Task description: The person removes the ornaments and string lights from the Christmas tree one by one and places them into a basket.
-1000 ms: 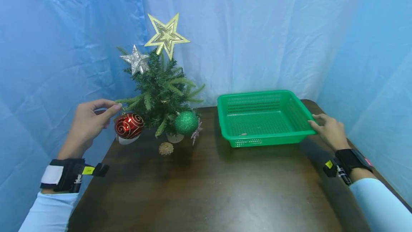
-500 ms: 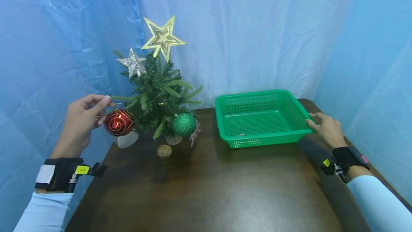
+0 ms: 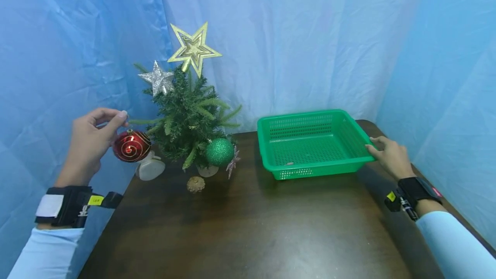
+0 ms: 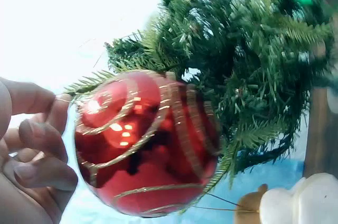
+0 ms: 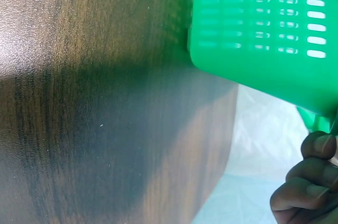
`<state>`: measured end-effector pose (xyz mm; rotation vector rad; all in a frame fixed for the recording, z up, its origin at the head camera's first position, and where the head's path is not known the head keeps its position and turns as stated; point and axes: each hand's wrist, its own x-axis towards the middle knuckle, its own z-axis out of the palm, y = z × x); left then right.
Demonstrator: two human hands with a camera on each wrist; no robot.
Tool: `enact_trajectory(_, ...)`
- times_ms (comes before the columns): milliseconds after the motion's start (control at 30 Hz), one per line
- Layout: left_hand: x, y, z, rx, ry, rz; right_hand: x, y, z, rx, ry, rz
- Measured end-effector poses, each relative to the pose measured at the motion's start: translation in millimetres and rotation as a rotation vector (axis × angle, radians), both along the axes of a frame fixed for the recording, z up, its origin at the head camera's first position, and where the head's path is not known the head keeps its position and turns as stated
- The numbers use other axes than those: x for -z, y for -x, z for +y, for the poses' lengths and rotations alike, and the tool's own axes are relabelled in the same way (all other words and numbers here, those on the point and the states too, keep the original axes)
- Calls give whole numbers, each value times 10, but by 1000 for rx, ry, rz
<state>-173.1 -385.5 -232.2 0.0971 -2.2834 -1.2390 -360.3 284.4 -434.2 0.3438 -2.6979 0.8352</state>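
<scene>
In the head view my left hand [image 3: 91, 141] pinches the thin loop of a red Christmas bauble [image 3: 131, 146] with gold swirls. The bauble hangs just below the fingertips, left of a small Christmas tree [image 3: 190, 115]. Seen from the left wrist, the bauble [image 4: 148, 145] overlaps the tree's branches, and one branch tip reaches close to the pinching fingers [image 4: 58, 113]. On the other side, my right hand [image 3: 390, 156] grips the right rim of a green plastic basket [image 3: 317, 169]. Only its curled fingers [image 5: 306, 182] show in the right wrist view.
The tree carries a gold star [image 3: 193, 48], a silver star [image 3: 158, 79], a green glitter ball [image 3: 219, 152] and a pinkish ornament [image 3: 232, 162]. A pine cone [image 3: 195, 184] and a white rounded object [image 3: 151, 168] sit near its base. Blue curtains [image 3: 302, 42] surround the brown table [image 3: 248, 236].
My left hand has moved left and slightly up, drawing the bauble away from the tree and uncovering more of the white object. The right hand keeps its grip on the basket.
</scene>
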Motion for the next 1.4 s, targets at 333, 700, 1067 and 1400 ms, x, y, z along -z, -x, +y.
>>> enact_trajectory(333,-41,-82,149,-85,200,51,3,7,16,-11,-10,16)
enact_trajectory(700,-72,-256,369,-52,274,104,-15,-1,18,-26,-4,19)
enact_trajectory(1067,-134,-322,644,-25,294,79,8,13,19,-7,-13,18)
enact_trajectory(1400,-153,-288,808,40,276,55,-9,2,-5,5,-1,2)
